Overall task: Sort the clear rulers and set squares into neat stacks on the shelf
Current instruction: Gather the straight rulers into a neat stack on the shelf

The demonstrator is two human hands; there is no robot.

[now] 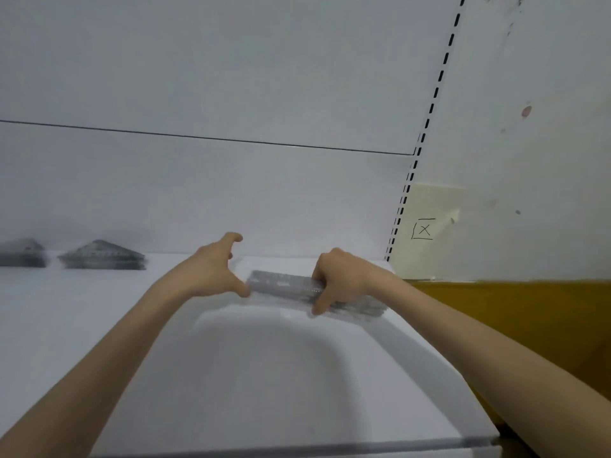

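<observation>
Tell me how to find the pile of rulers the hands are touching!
Look along the white shelf to its right end, near the yellow wall. The ruler stack lies flat between the left hand and right hand. It's long and rectangular; the other piles are triangles.

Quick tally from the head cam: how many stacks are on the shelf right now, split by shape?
Triangular set-square stacks: 2, one at the far left edge, partly cut off, and one beside it.
Straight ruler stacks: 1, with the left hand at its end and the right hand gripping it.
Total: 3 stacks. Pieces per stack are too blurred to count.
</observation>
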